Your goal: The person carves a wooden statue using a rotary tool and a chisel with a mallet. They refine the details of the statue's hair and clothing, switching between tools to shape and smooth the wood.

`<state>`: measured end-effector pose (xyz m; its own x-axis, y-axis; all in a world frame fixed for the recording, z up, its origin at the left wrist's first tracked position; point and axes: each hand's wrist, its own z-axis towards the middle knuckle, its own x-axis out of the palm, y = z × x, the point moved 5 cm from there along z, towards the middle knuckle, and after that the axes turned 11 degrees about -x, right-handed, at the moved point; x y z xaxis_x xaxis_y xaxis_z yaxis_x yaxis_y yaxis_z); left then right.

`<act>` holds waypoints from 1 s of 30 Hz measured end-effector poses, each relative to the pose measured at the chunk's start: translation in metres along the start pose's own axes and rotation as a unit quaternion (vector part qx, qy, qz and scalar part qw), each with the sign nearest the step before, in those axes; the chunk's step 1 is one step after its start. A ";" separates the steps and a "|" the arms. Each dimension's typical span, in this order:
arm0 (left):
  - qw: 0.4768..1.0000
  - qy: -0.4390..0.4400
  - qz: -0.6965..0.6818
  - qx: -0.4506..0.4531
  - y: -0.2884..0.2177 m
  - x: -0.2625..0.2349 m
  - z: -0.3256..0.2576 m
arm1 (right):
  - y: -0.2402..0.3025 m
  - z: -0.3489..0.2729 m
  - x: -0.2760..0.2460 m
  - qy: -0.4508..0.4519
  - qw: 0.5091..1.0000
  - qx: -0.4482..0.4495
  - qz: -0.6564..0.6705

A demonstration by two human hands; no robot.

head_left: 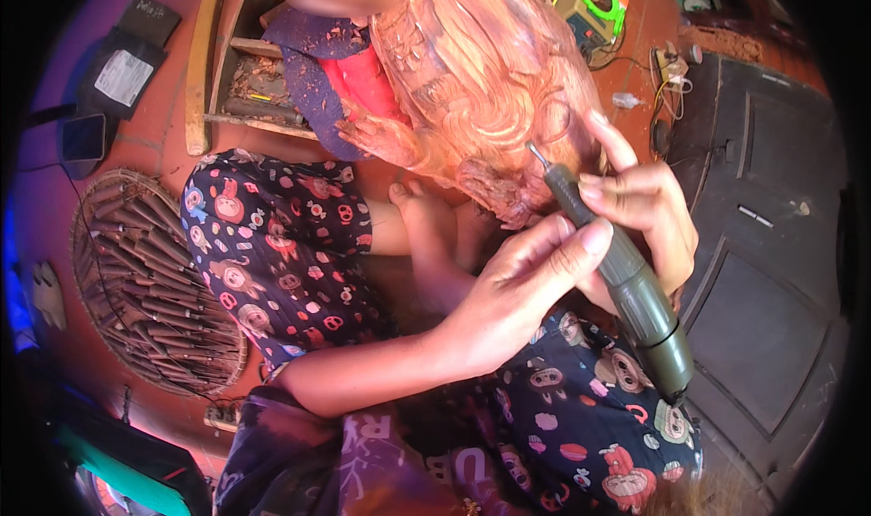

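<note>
The right hand (649, 212) wraps the rotary carving handpiece (626, 280) like a pen, its bit angled toward the wooden carving (481, 71); left hand's (517, 289) fingers pinch its barrel, steadying it.

Both hands, the left hand (517, 285) and right hand (646, 209), are bare. The trousers (272, 244), mid-frame and lower right, are dark navy with pink, red and white cartoon prints.

Carved wooden figure (481, 80) close ahead of hands; open floor (154, 135) leftward.
</note>
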<state>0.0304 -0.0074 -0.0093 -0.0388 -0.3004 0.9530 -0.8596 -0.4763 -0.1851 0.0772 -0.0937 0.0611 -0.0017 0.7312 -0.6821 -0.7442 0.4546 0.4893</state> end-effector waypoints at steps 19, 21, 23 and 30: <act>0.987 0.078 -0.107 0.096 -0.007 -0.014 0.007 | -0.006 0.008 0.008 0.140 0.990 0.021 -0.026; 0.986 0.094 -0.096 0.094 -0.007 -0.016 0.008 | -0.006 0.009 0.007 0.147 0.988 0.030 -0.031; 0.988 0.086 -0.097 0.088 -0.009 -0.014 0.008 | -0.005 0.010 0.007 0.152 0.987 0.047 -0.030; 0.992 -0.019 -0.110 0.053 -0.020 0.004 0.007 | -0.004 0.013 0.004 0.115 0.992 0.052 -0.016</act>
<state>0.0509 -0.0055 -0.0034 0.1657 -0.2093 0.9637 -0.7867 -0.6173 0.0012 0.0891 -0.0862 0.0635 -0.1404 0.5863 -0.7978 -0.6737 0.5340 0.5109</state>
